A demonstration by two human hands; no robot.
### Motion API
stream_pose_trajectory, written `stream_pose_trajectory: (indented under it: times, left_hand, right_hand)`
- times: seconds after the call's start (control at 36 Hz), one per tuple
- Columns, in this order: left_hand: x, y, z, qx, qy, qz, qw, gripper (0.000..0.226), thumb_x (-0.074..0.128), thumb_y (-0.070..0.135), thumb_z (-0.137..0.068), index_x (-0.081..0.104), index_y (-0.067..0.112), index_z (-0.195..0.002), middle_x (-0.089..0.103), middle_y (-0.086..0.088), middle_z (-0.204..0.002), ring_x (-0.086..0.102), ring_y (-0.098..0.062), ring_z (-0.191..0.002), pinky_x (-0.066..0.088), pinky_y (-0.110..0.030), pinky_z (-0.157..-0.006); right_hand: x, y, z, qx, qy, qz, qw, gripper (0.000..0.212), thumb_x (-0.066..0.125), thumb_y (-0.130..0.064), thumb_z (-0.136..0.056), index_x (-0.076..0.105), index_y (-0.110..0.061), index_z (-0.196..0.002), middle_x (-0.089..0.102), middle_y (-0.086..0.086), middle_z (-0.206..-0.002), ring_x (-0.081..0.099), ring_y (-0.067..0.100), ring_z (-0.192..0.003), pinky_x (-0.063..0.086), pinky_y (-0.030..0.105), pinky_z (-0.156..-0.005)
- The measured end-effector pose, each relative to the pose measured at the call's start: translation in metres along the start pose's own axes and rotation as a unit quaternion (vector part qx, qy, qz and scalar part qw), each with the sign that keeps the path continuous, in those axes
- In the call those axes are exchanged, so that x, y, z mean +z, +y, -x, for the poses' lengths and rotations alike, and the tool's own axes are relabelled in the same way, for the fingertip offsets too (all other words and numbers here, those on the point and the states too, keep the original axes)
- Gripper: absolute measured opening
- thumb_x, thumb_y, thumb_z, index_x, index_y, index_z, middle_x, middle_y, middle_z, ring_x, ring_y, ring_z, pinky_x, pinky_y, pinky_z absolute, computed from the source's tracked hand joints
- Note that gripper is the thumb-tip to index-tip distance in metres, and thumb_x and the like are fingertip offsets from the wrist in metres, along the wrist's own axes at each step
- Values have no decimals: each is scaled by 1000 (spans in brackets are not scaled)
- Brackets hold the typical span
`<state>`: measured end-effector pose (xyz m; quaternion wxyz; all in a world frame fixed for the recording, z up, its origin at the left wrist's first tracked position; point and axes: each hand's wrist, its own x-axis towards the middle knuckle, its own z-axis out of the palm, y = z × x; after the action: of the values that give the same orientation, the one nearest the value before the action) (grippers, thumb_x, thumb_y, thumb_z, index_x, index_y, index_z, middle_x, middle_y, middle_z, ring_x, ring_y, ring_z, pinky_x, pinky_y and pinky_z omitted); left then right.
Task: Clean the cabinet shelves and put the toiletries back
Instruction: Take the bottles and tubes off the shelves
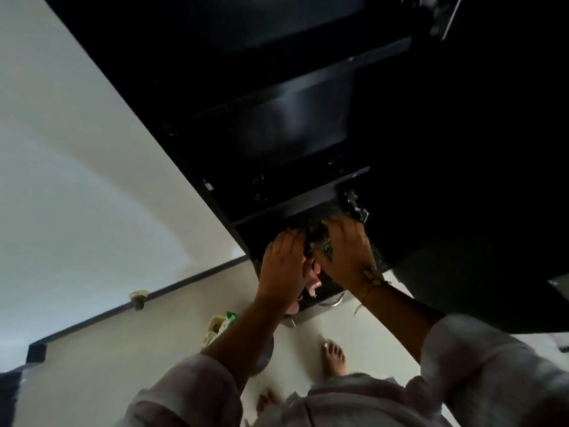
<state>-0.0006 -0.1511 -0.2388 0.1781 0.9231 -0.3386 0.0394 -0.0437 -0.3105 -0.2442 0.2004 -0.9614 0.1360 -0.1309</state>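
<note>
A tall black cabinet (308,87) stands open with dark shelves (295,204), seen from above. Both hands are at its lowest compartment. My left hand (286,263) and my right hand (348,257) each grip a dark speckled pouch (320,241) from either side, with fingers curled over its top edge. Pink items (312,278) show just below, between the two wrists; what they are is unclear. The shelves higher up are too dark to make out their contents.
A green and white packet (220,326) lies on the pale floor by my left forearm. My bare feet (334,359) stand close to the cabinet. A small doorstop (138,298) sits at the skirting. The white wall (77,149) runs along the left.
</note>
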Motion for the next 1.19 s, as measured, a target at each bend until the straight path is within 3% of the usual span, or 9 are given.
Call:
stream_pose_trajectory:
  times: [0.17,0.31,0.61,0.81,0.94,1.06,1.19]
  left_hand:
    - [-67,9,-31,45,110,-40,992,53,60,32,-89,46,10,-135,51,-8,-137,43,-24,-132,42,-41,-105]
    - [-133,22,-64,74,186,-91,975,61,63,33,-86,46,8,-139,46,-8,-143,38,-24,-136,36,-38,-109]
    - [-270,69,-125,161,344,-129,916,50,54,29,-93,47,8,-138,45,-7,-145,34,-22,-140,29,-35,-113]
    - [-361,107,-167,163,437,-153,871,51,54,27,-90,47,8,-137,45,-7,-145,33,-22,-140,25,-35,-114]
    - [-393,121,-186,154,443,-167,867,54,57,30,-88,48,8,-137,46,-7,-144,35,-23,-139,27,-37,-113]
    - [-404,122,-192,138,423,-181,877,63,62,37,-83,45,9,-137,45,-7,-144,34,-24,-138,25,-39,-114]
    - [-406,118,-196,124,413,-199,880,67,62,41,-83,42,9,-139,43,-7,-145,34,-25,-138,23,-40,-115]
  right_hand:
    - [-68,-47,-21,-47,145,11,988,59,57,-53,-81,57,-17,-127,50,8,-134,48,29,-118,43,42,-96]
    - [-131,-76,-51,-88,244,36,965,57,54,-55,-86,57,-15,-127,50,9,-136,51,31,-117,44,44,-93]
    - [-255,-134,-106,-110,400,21,910,57,58,-51,-86,54,-15,-130,46,9,-138,45,29,-122,41,45,-99]
    - [-345,-168,-151,-126,486,28,865,56,58,-50,-84,54,-15,-128,47,11,-136,45,30,-122,41,44,-99]
    - [-386,-176,-183,-136,484,49,863,48,56,-50,-85,55,-18,-120,51,7,-128,48,27,-117,43,39,-96]
    - [-411,-178,-209,-114,418,83,898,44,52,-48,-88,59,-12,-112,56,13,-120,50,33,-114,44,41,-94]
    - [-433,-180,-235,-69,300,86,948,50,45,-43,-93,54,-4,-123,51,19,-130,44,38,-124,40,43,-102]
